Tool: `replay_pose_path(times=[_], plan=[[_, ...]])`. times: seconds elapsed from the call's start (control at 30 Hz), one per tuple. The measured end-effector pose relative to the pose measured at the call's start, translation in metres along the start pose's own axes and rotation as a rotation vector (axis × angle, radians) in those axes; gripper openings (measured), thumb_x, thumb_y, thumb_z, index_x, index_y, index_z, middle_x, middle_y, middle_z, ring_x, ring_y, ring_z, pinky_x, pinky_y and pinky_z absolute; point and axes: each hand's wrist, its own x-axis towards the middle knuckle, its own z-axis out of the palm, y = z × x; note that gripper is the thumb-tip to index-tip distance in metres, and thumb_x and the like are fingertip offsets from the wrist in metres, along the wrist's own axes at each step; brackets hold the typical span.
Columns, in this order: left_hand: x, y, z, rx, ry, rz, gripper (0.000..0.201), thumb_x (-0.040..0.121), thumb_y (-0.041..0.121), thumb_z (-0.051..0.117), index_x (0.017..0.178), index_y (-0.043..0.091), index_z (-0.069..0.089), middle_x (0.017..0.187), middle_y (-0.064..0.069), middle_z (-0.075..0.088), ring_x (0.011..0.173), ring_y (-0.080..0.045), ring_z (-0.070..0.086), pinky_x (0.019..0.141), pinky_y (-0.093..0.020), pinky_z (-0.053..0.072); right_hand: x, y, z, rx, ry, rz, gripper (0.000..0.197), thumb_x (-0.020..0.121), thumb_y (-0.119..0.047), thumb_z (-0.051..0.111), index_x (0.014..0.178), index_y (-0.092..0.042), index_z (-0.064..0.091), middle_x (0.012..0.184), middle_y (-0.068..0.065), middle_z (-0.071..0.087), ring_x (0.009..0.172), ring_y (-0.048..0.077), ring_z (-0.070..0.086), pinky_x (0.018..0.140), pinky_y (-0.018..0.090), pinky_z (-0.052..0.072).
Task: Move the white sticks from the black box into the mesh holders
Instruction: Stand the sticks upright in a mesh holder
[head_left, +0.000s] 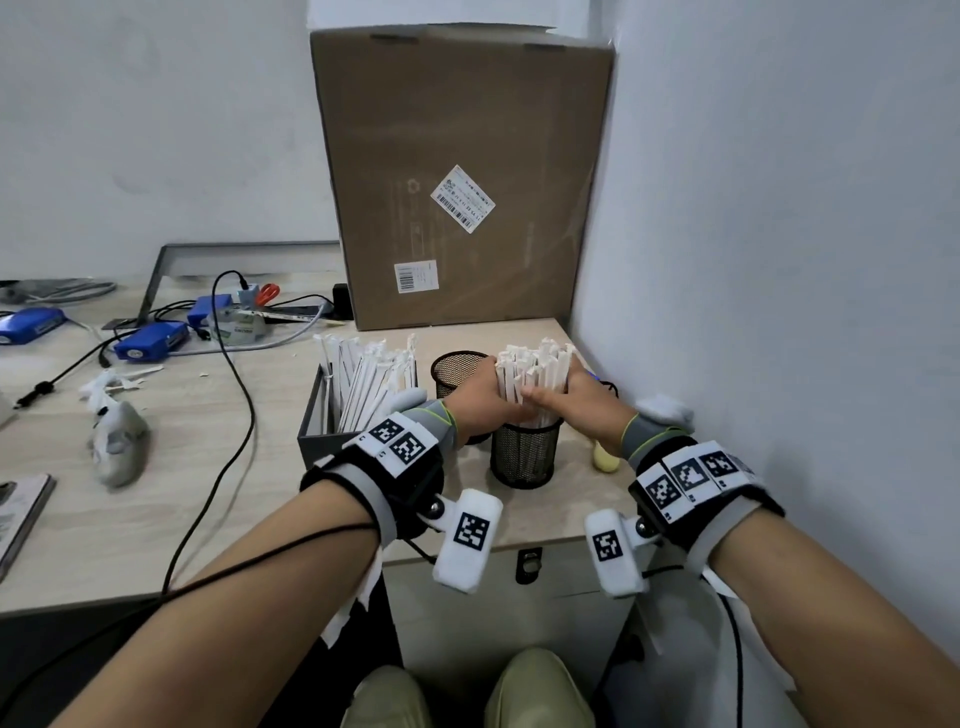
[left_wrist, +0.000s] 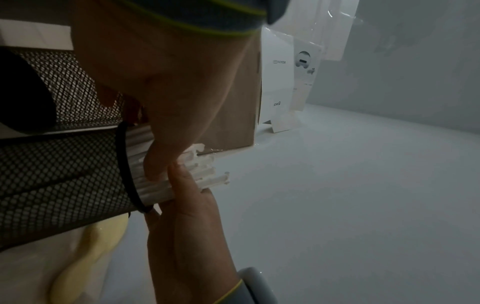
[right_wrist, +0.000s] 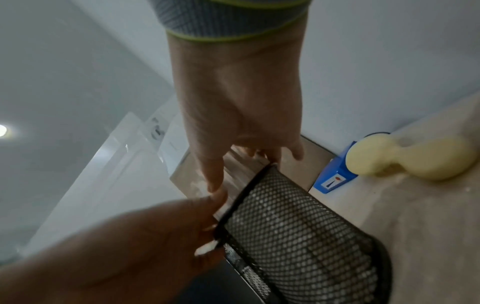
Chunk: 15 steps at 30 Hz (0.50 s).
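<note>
Fingers of both hands wrap one thick bundle of white sticks (head_left: 530, 376), left hand (head_left: 480, 400) and right hand (head_left: 584, 397) seating it in the near mesh holder (head_left: 524, 454); far mesh holder (head_left: 457, 366) looks empty; plenty remain in the black box (head_left: 322, 415), so roughly halfway.

Both hands, left hand (left_wrist: 182, 98) and right hand (left_wrist: 187, 216), grip white sticks (left_wrist: 207, 174) standing in a mesh holder (left_wrist: 59, 185).
</note>
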Motion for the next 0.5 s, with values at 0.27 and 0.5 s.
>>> replay_pose_path(times=[0.27, 0.5], plan=[[0.035, -0.034, 0.016, 0.161, 0.038, -0.053, 0.073, 0.072, 0.038, 0.049, 0.138, 0.018, 0.024, 0.125, -0.008, 0.059, 0.119, -0.027, 0.056, 0.105, -0.051, 0.039, -0.003, -0.01, 0.018, -0.189, 0.032, -0.06, 0.047, 0.096, -0.03, 0.049, 0.133, -0.006, 0.036, 0.129, 0.013, 0.055, 0.119, 0.025, 0.054, 0.102, 0.038, 0.043], [0.012, 0.011, 0.0, 0.048, 0.03, -0.004, 0.063, 0.09, 0.013, 0.055, 0.143, 0.006, 0.02, 0.131, -0.011, 0.053, 0.122, -0.023, 0.053, 0.099, -0.03, 0.043, 0.005, -0.025, 0.005, -0.186, 0.062, -0.138, 0.059, 0.092, -0.034, 0.056, 0.138, -0.007, 0.032, 0.126, 0.007, 0.056, 0.118, 0.02, 0.053, 0.106, 0.037, 0.04]])
